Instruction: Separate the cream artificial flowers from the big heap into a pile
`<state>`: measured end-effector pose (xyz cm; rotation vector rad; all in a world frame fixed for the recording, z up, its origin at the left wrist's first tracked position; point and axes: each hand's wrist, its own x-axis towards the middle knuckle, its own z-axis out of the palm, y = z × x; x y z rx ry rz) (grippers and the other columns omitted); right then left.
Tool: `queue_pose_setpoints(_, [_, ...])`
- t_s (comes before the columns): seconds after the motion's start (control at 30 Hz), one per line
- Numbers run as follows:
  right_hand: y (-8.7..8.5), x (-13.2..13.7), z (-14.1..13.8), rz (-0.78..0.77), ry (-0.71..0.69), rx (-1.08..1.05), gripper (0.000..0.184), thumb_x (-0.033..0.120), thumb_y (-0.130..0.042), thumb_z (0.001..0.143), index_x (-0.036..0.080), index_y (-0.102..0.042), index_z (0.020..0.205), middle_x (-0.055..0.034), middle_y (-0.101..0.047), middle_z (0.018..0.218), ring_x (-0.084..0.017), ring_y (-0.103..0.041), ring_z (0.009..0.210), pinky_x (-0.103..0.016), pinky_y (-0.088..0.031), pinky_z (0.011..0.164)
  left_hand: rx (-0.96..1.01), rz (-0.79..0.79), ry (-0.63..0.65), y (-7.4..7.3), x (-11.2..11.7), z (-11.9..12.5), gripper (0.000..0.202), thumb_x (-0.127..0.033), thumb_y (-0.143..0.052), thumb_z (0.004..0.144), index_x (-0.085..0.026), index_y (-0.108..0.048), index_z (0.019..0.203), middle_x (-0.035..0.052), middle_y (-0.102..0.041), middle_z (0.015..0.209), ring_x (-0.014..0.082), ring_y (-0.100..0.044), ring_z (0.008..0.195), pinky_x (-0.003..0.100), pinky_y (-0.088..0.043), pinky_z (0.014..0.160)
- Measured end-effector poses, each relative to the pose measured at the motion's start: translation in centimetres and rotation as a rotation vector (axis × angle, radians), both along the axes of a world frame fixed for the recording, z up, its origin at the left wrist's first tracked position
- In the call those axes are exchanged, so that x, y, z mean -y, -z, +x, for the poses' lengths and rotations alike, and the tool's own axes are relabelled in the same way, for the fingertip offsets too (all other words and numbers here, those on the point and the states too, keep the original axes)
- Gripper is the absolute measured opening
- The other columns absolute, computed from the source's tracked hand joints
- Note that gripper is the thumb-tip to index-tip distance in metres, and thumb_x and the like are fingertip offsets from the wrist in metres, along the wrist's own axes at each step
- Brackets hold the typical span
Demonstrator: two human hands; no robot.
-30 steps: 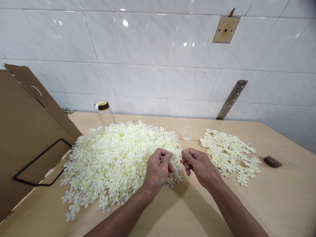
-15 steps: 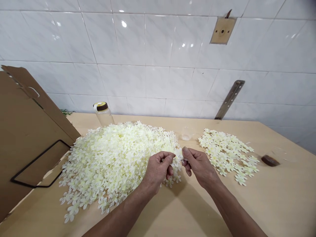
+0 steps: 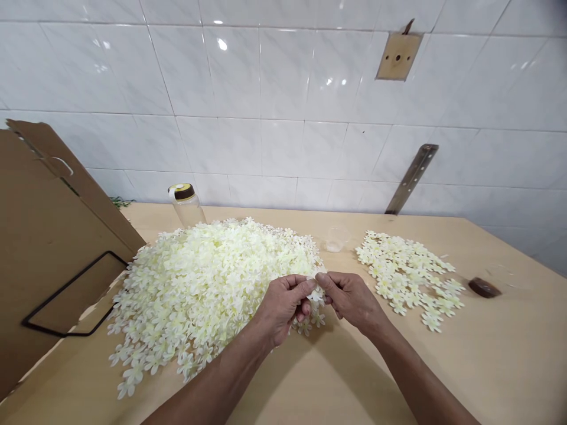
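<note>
Cream-white, an artificial flower is pinched by the narrowed fingertips of the left hand and right hand, before the heaped blossoms; likely light, limp and easily creased, it is best gripped near its centre

Wood-toned table being partly covered by a large flower heap, smaller flower patch being borne at right, lidded bottle being partly screened behind the heap.

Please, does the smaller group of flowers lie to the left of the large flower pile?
No, the smaller group of flowers lies to the right of the large flower pile on the table.
</note>
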<state>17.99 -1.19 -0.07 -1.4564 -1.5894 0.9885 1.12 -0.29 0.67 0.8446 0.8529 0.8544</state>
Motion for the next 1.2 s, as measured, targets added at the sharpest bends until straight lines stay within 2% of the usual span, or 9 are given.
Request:
queue_pose_setpoints(0.1, [-0.1, 0.0, 0.0, -0.078, -0.034, -0.114, 0.053, 0.064, -0.054, 0.088, 0.018, -0.056, 0.061, 0.0012, -0.055, 0.055, -0.009, -0.045, 0.039, -0.022, -0.037, 0.039, 0.009, -0.015, -0.040, 0.1, -0.1, 0.0, 0.039, -0.044, -0.083, 0.065, -0.014, -0.061, 0.079, -0.0039, -0.054, 0.052, 0.0051, -0.042, 0.041, 0.016, -0.028, 0.036])
queue_pose_setpoints(0.2, [-0.3, 0.1, 0.1, -0.143, -0.097, -0.273, 0.051, 0.064, -0.058, 0.086, 0.017, -0.060, 0.065, 0.0001, -0.058, 0.058, -0.011, -0.050, 0.043, -0.023, -0.043, 0.042, 0.032, 0.000, -0.066, 0.2, -0.2, 0.0, 0.039, -0.044, -0.083, 0.066, -0.014, -0.060, 0.078, -0.0019, -0.059, 0.059, 0.0041, -0.043, 0.042, 0.016, -0.027, 0.036])
queue_pose_setpoints(0.3, [-0.5, 0.1, 0.4, -0.185, -0.165, -0.353, 0.045, 0.059, -0.068, 0.082, 0.016, -0.064, 0.072, 0.0005, -0.058, 0.057, -0.012, -0.053, 0.048, -0.024, -0.047, 0.045, 0.036, 0.015, -0.083, 0.3, -0.4, 0.0, 0.038, -0.043, -0.083, 0.067, -0.015, -0.060, 0.078, -0.0040, -0.054, 0.052, 0.0046, -0.041, 0.041, 0.016, -0.026, 0.036])
queue_pose_setpoints(0.43, [-0.8, 0.1, 0.7, -0.178, -0.172, -0.342, 0.041, 0.055, -0.072, 0.080, 0.015, -0.066, 0.073, 0.0006, -0.057, 0.058, -0.011, -0.052, 0.050, -0.023, -0.046, 0.046, 0.076, 0.002, -0.137, 0.4, -0.6, -0.1, 0.037, -0.040, -0.084, 0.067, -0.015, -0.060, 0.078, -0.0065, -0.049, 0.050, 0.0044, -0.039, 0.041, 0.016, -0.025, 0.036])
queue_pose_setpoints(0.6, [-0.7, -0.2, 1.0, -0.145, -0.097, -0.370, 0.037, 0.051, -0.077, 0.077, 0.017, -0.064, 0.071, 0.0031, -0.052, 0.056, -0.009, -0.047, 0.048, -0.022, -0.042, 0.044, 0.145, -0.006, -0.190, 0.0, -0.8, -0.5, 0.037, -0.036, -0.087, 0.065, -0.014, -0.060, 0.080, -0.0060, -0.050, 0.061, 0.0030, -0.043, 0.045, 0.016, -0.026, 0.037])
queue_pose_setpoints(0.77, [-0.4, -0.4, 1.2, -0.142, -0.071, -0.411, 0.034, 0.049, -0.078, 0.077, 0.017, -0.067, 0.077, 0.0038, -0.052, 0.059, -0.008, -0.045, 0.047, -0.023, -0.040, 0.045, 0.166, -0.001, -0.179, -0.3, -0.8, -0.6, 0.037, -0.035, -0.087, 0.065, -0.014, -0.060, 0.080, -0.0052, -0.051, 0.065, 0.0026, -0.044, 0.046, 0.016, -0.026, 0.038])
queue_pose_setpoints(0.87, [-0.5, -0.4, 1.2, -0.142, -0.063, -0.384, 0.037, 0.051, -0.077, 0.076, 0.016, -0.067, 0.073, 0.0041, -0.048, 0.061, -0.006, -0.040, 0.046, -0.022, -0.035, 0.043, 0.165, -0.009, -0.151, -0.2, -0.8, -0.6, 0.037, -0.036, -0.086, 0.067, -0.014, -0.059, 0.080, -0.0061, -0.049, 0.060, 0.0027, -0.042, 0.044, 0.016, -0.025, 0.038])
queue_pose_setpoints(1.1, [-0.3, -0.3, 0.8, -0.127, -0.089, -0.390, 0.048, 0.058, -0.067, 0.083, 0.018, -0.052, 0.061, 0.0058, -0.035, 0.058, -0.007, -0.030, 0.048, -0.021, -0.028, 0.040, 0.160, -0.009, -0.118, -0.1, -0.7, -0.5, 0.037, -0.038, -0.084, 0.068, -0.015, -0.058, 0.082, -0.0071, -0.048, 0.054, 0.0026, -0.038, 0.040, 0.017, -0.023, 0.038])
queue_pose_setpoints(1.2, [-0.3, -0.2, 0.5, -0.145, -0.078, -0.374, 0.049, 0.060, -0.065, 0.083, 0.019, -0.049, 0.062, 0.0056, -0.035, 0.059, -0.008, -0.029, 0.048, -0.021, -0.027, 0.040, 0.159, -0.004, -0.110, 0.0, -0.7, -0.5, 0.037, -0.038, -0.084, 0.069, -0.015, -0.058, 0.082, -0.0072, -0.048, 0.053, 0.0025, -0.037, 0.039, 0.016, -0.022, 0.038])
